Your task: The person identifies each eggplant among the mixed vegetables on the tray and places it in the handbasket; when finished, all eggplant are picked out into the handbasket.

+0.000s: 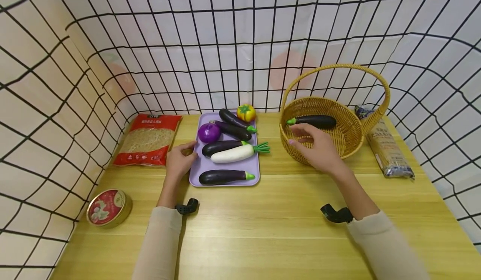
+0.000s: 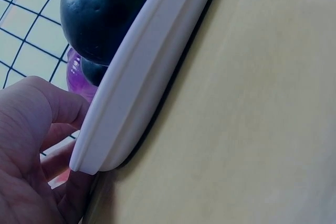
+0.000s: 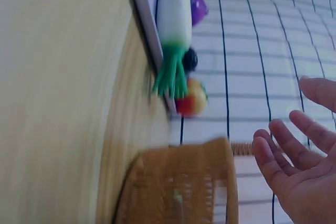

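My left hand grips the left edge of a lilac tray, its thumb at the rim and fingers behind the wall in the left wrist view. The tray carries several dark eggplants, a white radish with green leaves, a purple onion and a yellow-red tomato-like vegetable. My right hand is over the near left rim of a wicker basket, its fingers spread and relaxed with nothing in them. Inside the basket lies one eggplant, stem end to the left.
A red-and-clear bag of pasta lies left of the tray. Nearer on the left stands a round tin. A long packet of noodles lies right of the basket. Black wire grid encloses the table's back and sides.
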Demonstrator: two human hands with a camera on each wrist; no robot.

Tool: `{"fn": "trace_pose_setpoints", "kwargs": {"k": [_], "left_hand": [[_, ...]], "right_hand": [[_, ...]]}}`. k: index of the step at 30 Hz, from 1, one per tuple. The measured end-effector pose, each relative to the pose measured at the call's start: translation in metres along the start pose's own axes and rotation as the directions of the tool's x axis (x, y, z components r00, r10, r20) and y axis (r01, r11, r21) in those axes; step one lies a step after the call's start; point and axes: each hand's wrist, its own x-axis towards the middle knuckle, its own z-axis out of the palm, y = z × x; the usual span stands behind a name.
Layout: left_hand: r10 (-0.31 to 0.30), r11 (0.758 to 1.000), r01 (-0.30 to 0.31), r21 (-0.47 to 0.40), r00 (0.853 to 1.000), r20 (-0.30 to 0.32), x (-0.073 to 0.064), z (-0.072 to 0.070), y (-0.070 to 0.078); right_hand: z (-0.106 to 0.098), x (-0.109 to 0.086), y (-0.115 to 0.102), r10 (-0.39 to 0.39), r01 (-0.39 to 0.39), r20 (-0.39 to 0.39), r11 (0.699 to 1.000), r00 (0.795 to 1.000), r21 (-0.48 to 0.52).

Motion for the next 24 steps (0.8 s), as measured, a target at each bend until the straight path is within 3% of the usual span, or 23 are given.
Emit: {"fn": "trace_pose_setpoints", "kwargs": {"k": [7,15,24], "left_hand": [[-0.007,1.000,0.007,-0.002,1.000,0.007,-0.001,-0.001,0.000],[0.026,0.999,-0.026,0.019,1.000,-0.016,0.001,0.001,-0.004],[0.020,1.000,-0.019,0.015,1.000,-0.011,0.002,0.002,-0.003]], "right_hand": [[0.033,-0.001,-0.018,-0.028,0.019,0.099,0.996,0.995,0.090],[0.058,0.000,-0.022,-0.018,-0.009,0.177,0.988,0.984,0.155],[0.079,0.001,-0.025,-0.039,-0.018,0.259,0.977,0.965,0.213]]}}
